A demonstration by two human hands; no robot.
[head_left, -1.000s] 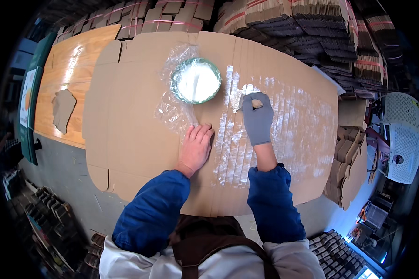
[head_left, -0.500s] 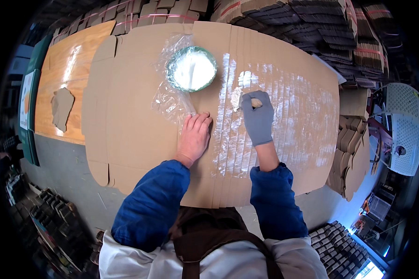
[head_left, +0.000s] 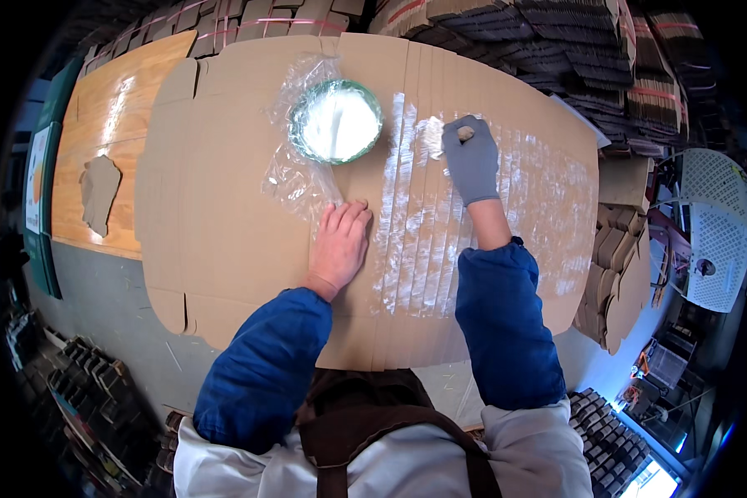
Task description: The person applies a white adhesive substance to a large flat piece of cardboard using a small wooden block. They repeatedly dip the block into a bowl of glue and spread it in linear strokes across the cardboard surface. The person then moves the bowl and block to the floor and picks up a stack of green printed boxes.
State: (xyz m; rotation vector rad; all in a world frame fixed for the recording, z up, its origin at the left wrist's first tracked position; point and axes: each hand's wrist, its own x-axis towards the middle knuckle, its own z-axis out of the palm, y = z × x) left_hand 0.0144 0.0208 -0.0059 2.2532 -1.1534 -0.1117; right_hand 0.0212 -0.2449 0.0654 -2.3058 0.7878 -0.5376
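Observation:
My left hand (head_left: 338,249), bare, lies on the brown cardboard sheets (head_left: 224,183) with its fingertips pressed down beside the end of a crumpled clear plastic film (head_left: 295,178). In a grey glove, my right hand (head_left: 473,159) is closed around a brush (head_left: 432,138) whose white, paste-covered end touches the cardboard on the hand's left side. A pale bit of what may be its handle shows at the top of the fist. Between and beyond my hands stands a green-rimmed round bowl (head_left: 337,123) of white paste, on the film. White smears (head_left: 419,249) streak several overlapping cardboard strips.
A wooden board (head_left: 129,108) with a torn cardboard scrap (head_left: 101,195) lies at the left. Tied cardboard stacks (head_left: 523,54) rise along the far side. More cut cardboard (head_left: 618,266) is piled at the right, near a white perforated plastic chair (head_left: 714,241).
My right hand has moved away from me and slightly right with the brush, across the smeared strips. The left hand keeps its place on the cardboard while the whole view shifts slightly.

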